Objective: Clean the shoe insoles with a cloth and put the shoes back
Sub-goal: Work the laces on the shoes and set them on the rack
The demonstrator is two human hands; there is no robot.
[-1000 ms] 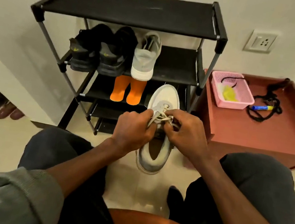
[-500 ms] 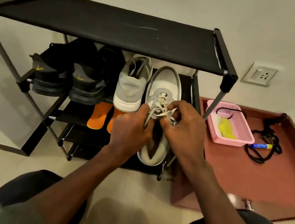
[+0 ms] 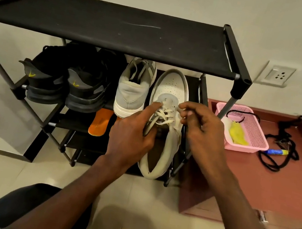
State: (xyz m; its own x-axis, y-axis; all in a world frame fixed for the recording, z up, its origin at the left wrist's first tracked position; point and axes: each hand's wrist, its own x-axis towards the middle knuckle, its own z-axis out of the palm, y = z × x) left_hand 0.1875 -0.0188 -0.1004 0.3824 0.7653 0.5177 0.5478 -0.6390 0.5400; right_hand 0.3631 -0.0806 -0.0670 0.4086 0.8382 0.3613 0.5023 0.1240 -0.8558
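Left hand (image 3: 131, 141) grips the white shoe (image 3: 165, 116) by its side, forefinger out along the laces; right hand (image 3: 201, 129) pinches a lace end. Toe's on the rack (image 3: 121, 25) shelf beside its mate (image 3: 134, 89): nearly home, though orange insoles (image 3: 99, 123) wait below.

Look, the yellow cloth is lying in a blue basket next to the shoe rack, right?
Not quite. The basket is pink, not blue, as the head view shows. The yellow cloth does lie inside it, next to the shoe rack.
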